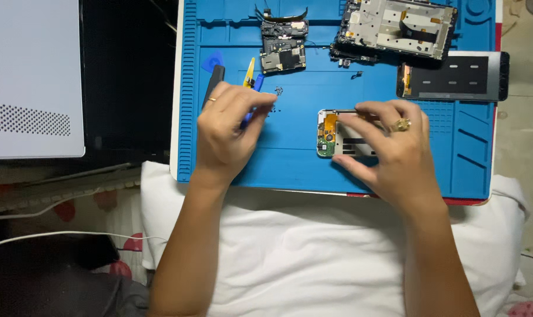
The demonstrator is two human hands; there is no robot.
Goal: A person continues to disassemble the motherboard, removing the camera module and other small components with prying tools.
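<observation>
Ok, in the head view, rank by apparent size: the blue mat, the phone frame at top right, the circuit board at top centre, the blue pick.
1. Blue mat
2. Phone frame
3. Circuit board
4. Blue pick, part hidden by a black tool.

All lie on the mat, so nearness hardly matters.

At mid-frame, the left hand (228, 132) is pinching a blue-handled tool (251, 100) above the blue repair mat (290, 158), while the right hand (389, 152) is pressing down on an opened phone frame (331, 135); circuit boards (283, 47) are lying along the top.
</observation>
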